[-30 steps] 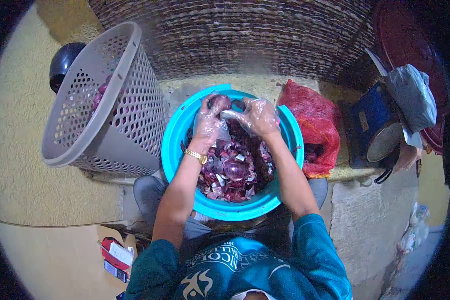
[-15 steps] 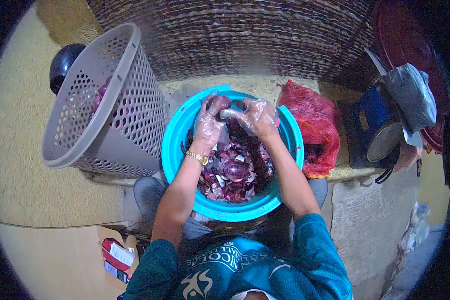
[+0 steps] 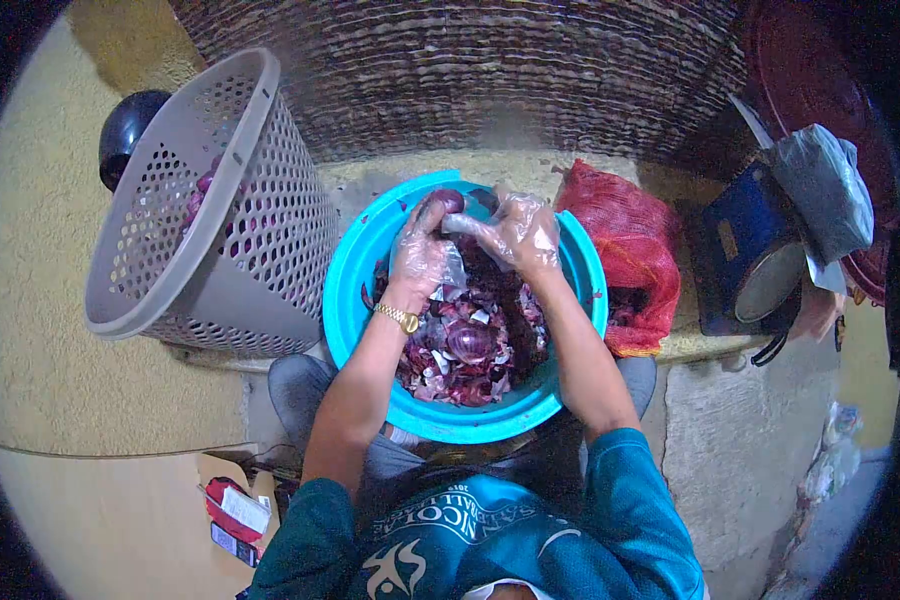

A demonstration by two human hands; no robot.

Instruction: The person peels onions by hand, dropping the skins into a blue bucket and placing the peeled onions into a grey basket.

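Note:
My left hand (image 3: pixel 422 248), in a clear plastic glove with a gold watch at the wrist, grips a red onion (image 3: pixel 448 201) over the far part of a turquoise basin (image 3: pixel 338 300). Close beside it my right hand (image 3: pixel 520 232), gloved too, has its fingers closed, its thumb side reaching toward the onion. A dark shape shows at its fingers; what it holds I cannot make out. Below both hands, loose onion skins (image 3: pixel 435 365) and a whole red onion (image 3: pixel 471 342) lie in the basin.
On the left a grey perforated basket (image 3: pixel 280 240) leans, with red onions inside. A red mesh sack (image 3: pixel 620 225) stands right of the basin. Farther right are a blue scale-like object (image 3: pixel 735 250) and a grey plastic bag (image 3: pixel 823 190). A phone (image 3: pixel 233 545) lies at lower left.
Both hands have shifted very slightly, and the onion in my left hand has turned or tipped a little. The basin and its contents look the same.

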